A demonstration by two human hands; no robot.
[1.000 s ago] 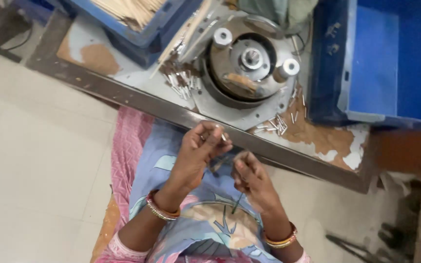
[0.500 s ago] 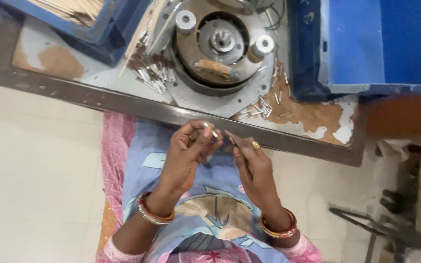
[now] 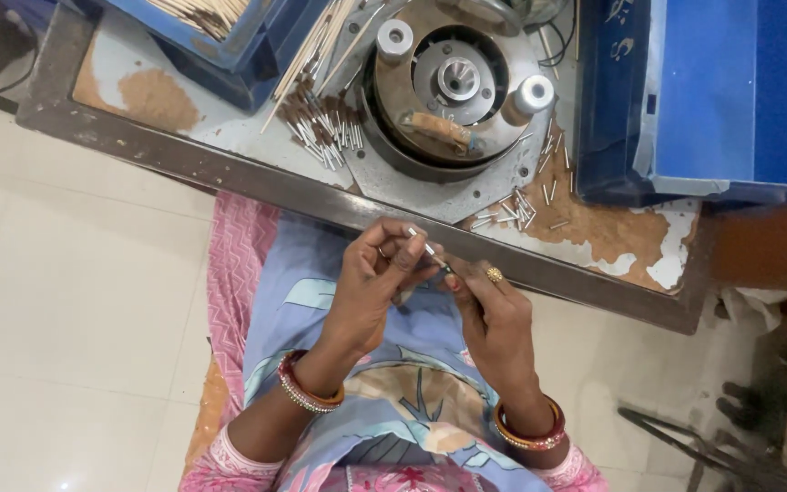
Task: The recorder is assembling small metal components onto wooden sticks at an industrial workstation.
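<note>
Small metal pin [image 3: 430, 250] held between both hands above the lap, just in front of the near edge of the metal-framed workbench [image 3: 257, 182]. Left hand [image 3: 377, 282]: fingers curled together, thumb and fingertips pinched on the pin's upper part; ring on one finger, bangles at the wrist. Right hand [image 3: 494, 314]: fingers drawn together, tips meeting the pin's lower end right beside the left fingertips; whether it truly clamps the pin or only touches it, cannot tell. Ring on this hand as well, red and gold bangles at the wrist. Pin tilted, its pale tip pointing up and away toward the bench. On the bench directly beyond the hands: round metal machine head [image 3: 453, 87] with a central hub and two upright cylindrical posts. Loose pins [image 3: 330, 128] heaped to the left of it, more scattered pins [image 3: 516, 210] at its near right. Thin sticks [image 3: 316, 41] lean across the heap. Blue tray [image 3: 220, 32] far left, blue housing [image 3: 712, 91] right.
</note>
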